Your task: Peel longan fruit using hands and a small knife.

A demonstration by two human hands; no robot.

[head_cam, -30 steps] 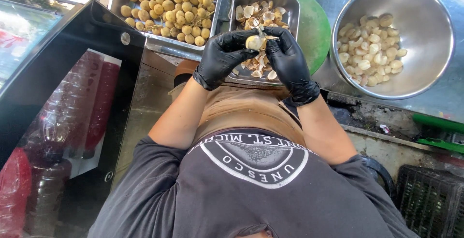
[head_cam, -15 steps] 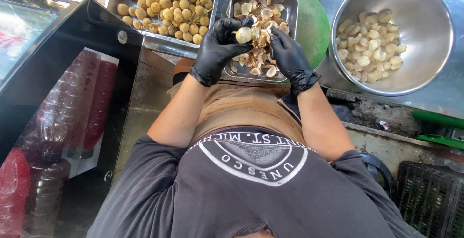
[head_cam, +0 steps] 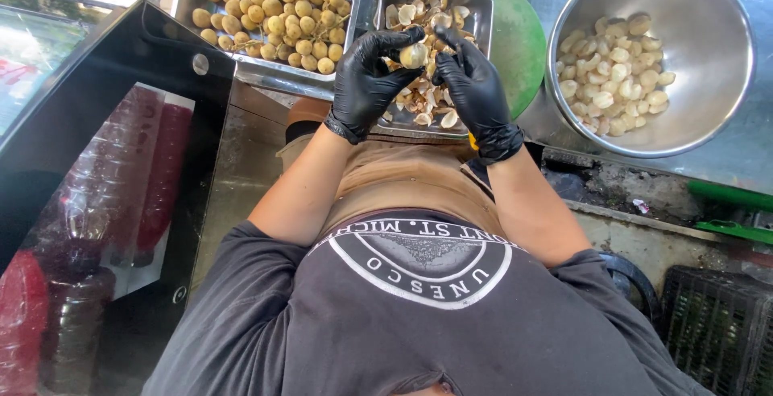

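Hidden: we are looking down past our chest; the large tray of fruit (head_cam: 274, 10) is running off the top edge, and any tool in our right hand is hard to make out.
Left hand: our left hand (head_cam: 366, 82), in a black glove, is pinching one small round fruit (head_cam: 414, 55) between thumb and fingertips, fingers curled narrow around it.
Right hand: our right hand (head_cam: 475, 90), also gloved, is meeting the fruit from the other side, fingertips touching it.
Fruit: we are holding it just above the small steel tray (head_cam: 483, 10) of shells, which is sitting on a green board (head_cam: 523, 42).
Counts: we are seeing two trays and one steel bowl (head_cam: 708, 50) of peeled fruit at the counter's right.
Left side: bottles (head_cam: 97, 227) are lying under the glass.
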